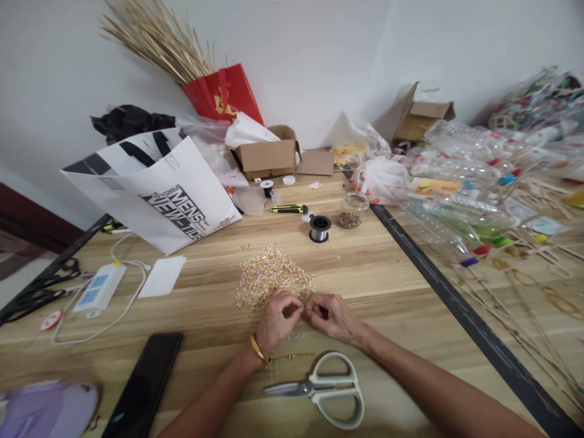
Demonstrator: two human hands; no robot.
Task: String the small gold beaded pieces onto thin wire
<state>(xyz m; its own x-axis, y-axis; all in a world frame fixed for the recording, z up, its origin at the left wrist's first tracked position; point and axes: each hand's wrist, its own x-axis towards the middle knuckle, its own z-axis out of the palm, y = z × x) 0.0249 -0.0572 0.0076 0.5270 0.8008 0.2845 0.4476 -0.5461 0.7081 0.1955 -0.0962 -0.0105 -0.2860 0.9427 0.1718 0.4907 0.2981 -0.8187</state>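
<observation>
My left hand (277, 319), with a gold bangle (258, 350) at its wrist, is closed with thumb and forefinger pinched together. Facing it, my right hand (335, 317) is pinched as well, the fingertips of both nearly meeting. Whatever lies between them is too small to make out. Just beyond the hands spreads a heap of gold and clear beads (269, 274). A few loose beads (298, 335) and a thin gold chain (294, 355) lie below my hands. Closest to me, white-handled scissors (311, 387) rest with blades pointing left.
Behind the beads stand a wire spool (319, 231), a bead jar (350, 219) and a yellow-black cutter (288, 208). A phone (143, 386), a power strip (99, 289) and a white paper bag (159, 188) are on the left. Plastic bottles (456, 164) pile up at right.
</observation>
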